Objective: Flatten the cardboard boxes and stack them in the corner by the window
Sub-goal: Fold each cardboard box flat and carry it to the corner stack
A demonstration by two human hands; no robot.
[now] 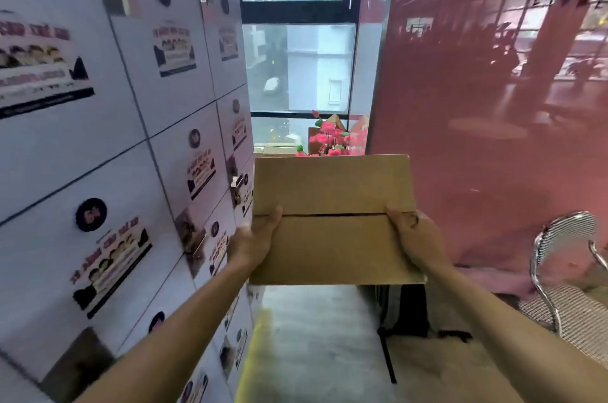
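Underneath, fingers (pixel 393 211) behind cardboard box (pixel 332 221)

Black capitals reading "MYSTE", cut off by the frame edge, stand high on the pink wall (pixel 477 106) right of the window (pixel 296 40), while the posters (pixel 174 50) on the lockers left of that window are too blurred to read.

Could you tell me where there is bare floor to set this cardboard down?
Bare floor runs between the lockers and the black bag. By the window it is crowded: pink flowers and other cardboard.
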